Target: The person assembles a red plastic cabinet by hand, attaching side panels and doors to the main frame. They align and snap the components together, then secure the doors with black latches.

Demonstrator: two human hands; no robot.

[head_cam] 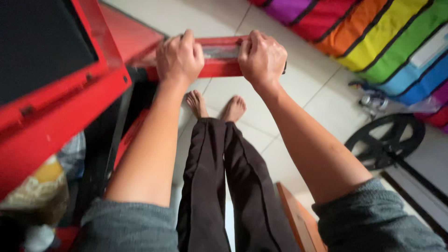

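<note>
My left hand [178, 57] and my right hand [261, 58] both grip a red metal drawer front [220, 58] with a silvery handle strip between them. The drawer juts out from a red tool cabinet [70, 100] at the left, whose top holds a black mat. Both arms are stretched forward, fingers curled over the drawer's upper edge. Below the drawer I see my bare feet [214, 106] on pale floor tiles and my legs in dark trousers.
A rainbow-striped mat [373, 32] lies at the upper right. A black spoked wheel [385, 139] rests on the floor at the right. A wooden stool edge [298, 219] shows under my right arm. Bags and clutter [37, 191] sit under the cabinet at the left.
</note>
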